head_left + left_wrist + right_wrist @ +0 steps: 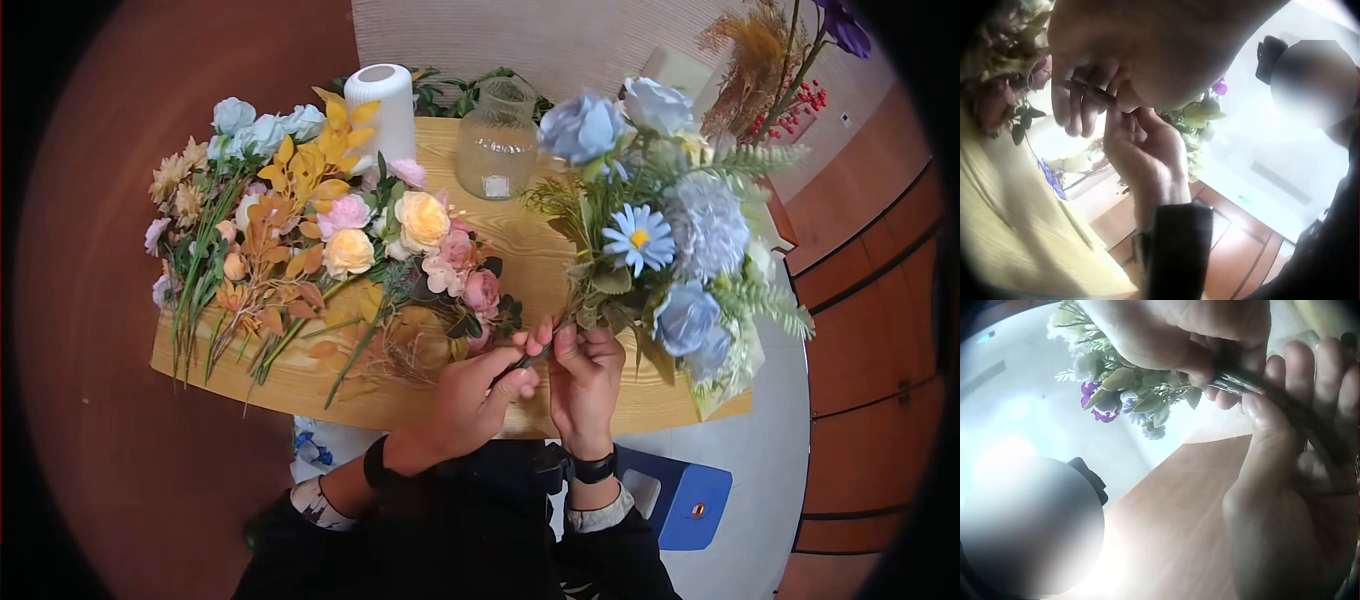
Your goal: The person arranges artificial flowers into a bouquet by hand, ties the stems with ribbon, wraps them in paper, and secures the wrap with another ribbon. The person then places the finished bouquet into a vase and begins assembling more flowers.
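A bouquet of blue artificial flowers (pixel 690 230), with roses, a daisy and pale green leaves, leans out over the table's right side. Just below its leaves, my right hand (pixel 585 385) pinches the bundled stems between thumb and fingers. My left hand (pixel 475 395) is to the left and lower, holding the dark stem ends (pixel 1291 406) across its fingers. Seen from the right wrist, the left thumb (pixel 1263 419) lies along the stems. Both hands are close together near the table's front edge. In the left wrist view the left palm hides part of the stems.
On the wooden table (pixel 425 400), loose artificial flowers (pixel 345 250) in yellow, pink, orange and blue spread over the left half. A white ribbed vase (pixel 385 115) and a clear glass vase (pixel 498 145) stand behind. A blue stool-like box (pixel 690 505) is below the front edge.
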{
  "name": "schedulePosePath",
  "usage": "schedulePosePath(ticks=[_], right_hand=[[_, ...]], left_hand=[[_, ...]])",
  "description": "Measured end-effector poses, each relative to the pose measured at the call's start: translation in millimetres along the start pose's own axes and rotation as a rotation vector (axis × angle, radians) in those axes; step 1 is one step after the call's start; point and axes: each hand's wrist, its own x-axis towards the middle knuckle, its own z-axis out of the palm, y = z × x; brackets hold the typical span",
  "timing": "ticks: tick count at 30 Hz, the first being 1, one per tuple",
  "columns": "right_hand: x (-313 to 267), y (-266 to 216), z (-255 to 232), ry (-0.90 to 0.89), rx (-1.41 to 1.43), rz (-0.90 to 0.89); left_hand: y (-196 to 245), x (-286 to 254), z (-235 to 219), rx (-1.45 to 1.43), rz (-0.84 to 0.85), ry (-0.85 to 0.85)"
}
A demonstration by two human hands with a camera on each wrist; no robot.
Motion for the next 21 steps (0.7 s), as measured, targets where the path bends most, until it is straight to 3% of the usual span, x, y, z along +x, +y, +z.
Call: schedulePosePath(ticks=[1, 3, 7, 9, 10, 12, 15, 16, 18, 19, 21], right_hand=[[-0.5, -2.3, -1.1, 0.01, 0.026, 0.031], [-1.3, -3.5, -2.8, 0.036, 0.051, 0.069], [-2.7, -4.4, -6.3, 0.031, 0.043, 0.103], [-2.4, -2.3, -9.9, 0.003, 0.043, 0.126], [-2.6, -2.4, -9.6, 0.004, 0.045, 0.124], [-2.8, -1.9, -8.3, -0.031, 0.053, 0.128], [-2.9, 4.1, -13.6, -0.076, 0.014, 0.116], [-3.2, 5.2, -10.0, -0.076, 0.014, 0.114], [-2.8, 6.8, 0.6, -0.005, -0.062, 0.002], [-7.0, 8.5, -5.1, -0.039, -0.094, 0.077], [-4.1, 9.7, -7.5, -0.044, -0.115, 0.059]], left_hand=[[1.5, -0.1, -1.7, -0.005, 0.002, -0.004], [3.5, 0.1, -4.9, -0.228, -0.227, -0.175], [-4.5, 1.3, -3.6, -0.158, -0.119, -0.172], [-4.5, 1.1, -7.7, -0.461, -0.354, -0.259], [-7.3, 0.9, -10.3, -0.46, -0.353, -0.262], [-16.9, 1.7, -14.2, -0.875, -0.491, -0.417], [-20.0, 2.8, -13.5, -0.973, -0.53, -0.433], [-20.2, 2.0, -10.3, -0.972, -0.529, -0.435], [-20.0, -1.3, -1.0, -0.44, -0.334, -0.259], [-22.3, -1.9, -0.2, -0.437, -0.328, -0.26], [-35.1, -2.7, 2.4, -0.176, -0.331, -0.28]])
